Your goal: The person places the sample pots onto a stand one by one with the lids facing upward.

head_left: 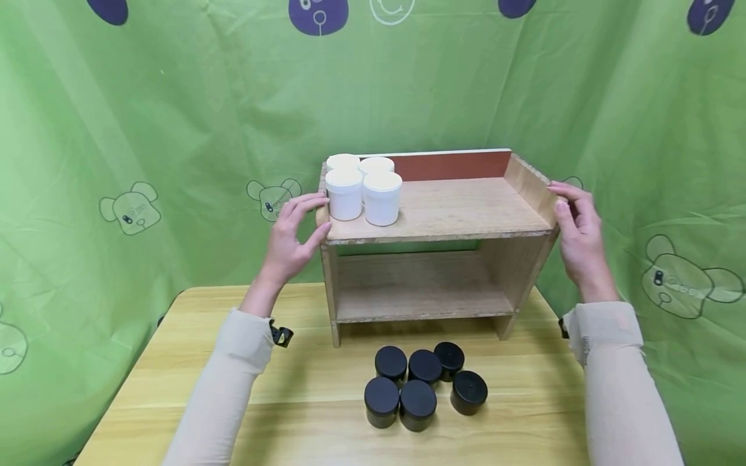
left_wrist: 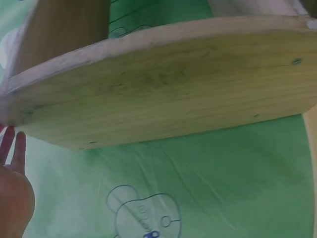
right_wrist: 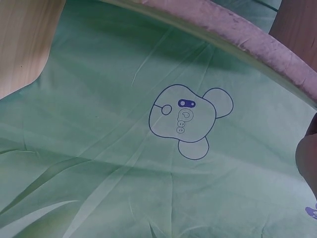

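Left hand (head_left: 296,232), right hand (head_left: 583,236) grip wooden shelf (head_left: 460,206) at sides; white tubs (head_left: 381,197) atop.

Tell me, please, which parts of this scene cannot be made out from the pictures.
Head: the rear white tubs below their tops, mostly hidden by the front white tubs.
Left wrist: part of the left hand, cut off by the left edge.
Right wrist: most of the right hand, cut off by the right edge.
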Demonstrator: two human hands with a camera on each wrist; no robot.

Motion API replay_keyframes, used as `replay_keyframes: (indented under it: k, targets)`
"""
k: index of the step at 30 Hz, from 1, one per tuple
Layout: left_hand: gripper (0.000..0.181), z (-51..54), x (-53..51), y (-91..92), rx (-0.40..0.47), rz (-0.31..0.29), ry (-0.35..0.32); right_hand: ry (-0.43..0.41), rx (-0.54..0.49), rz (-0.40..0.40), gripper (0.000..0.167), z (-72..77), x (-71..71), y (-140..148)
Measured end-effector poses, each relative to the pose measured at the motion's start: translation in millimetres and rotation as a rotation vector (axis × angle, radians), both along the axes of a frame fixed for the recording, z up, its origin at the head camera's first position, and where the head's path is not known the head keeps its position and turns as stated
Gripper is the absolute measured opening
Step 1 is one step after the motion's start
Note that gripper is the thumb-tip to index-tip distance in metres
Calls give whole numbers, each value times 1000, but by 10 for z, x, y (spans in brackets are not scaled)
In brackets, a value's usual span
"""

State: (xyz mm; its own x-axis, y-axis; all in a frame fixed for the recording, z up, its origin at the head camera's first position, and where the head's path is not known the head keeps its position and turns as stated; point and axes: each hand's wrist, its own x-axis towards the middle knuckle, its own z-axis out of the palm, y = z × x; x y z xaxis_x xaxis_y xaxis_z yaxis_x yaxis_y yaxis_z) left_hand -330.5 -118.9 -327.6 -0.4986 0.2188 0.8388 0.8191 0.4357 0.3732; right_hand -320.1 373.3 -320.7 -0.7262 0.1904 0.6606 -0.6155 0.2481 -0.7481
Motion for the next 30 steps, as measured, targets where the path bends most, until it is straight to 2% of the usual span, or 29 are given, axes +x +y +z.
replay_keyframes:
  k: [4,6,12,16,19,22,25,30]
  targets:
    - [42,-61,-27,33,80,-77,-32,-4,10,-17,34,8,-5,-3]
    - [42,-84,-32,45,105,-96,-38,-14,33,-41,35,25,1,-2]
    - [41,-109,-36,49,129,-102,-30,-53,86,-110,39,108,117,-79]
    - [41,-109,-20,50,130,-97,-34,10,188,-180,42,123,257,-199]
    - [41,-108,-9,57,133,-99,-39,64,246,-185,42,98,381,-297]
    - [41,-107,-3,47,136,-92,-42,116,293,-130,41,12,494,-398]
    - [41,-102,6,32,135,-78,-42,146,348,-62,41,-154,582,-472]
    - [41,-120,13,25,129,-57,-43,130,432,27,45,-490,704,-539]
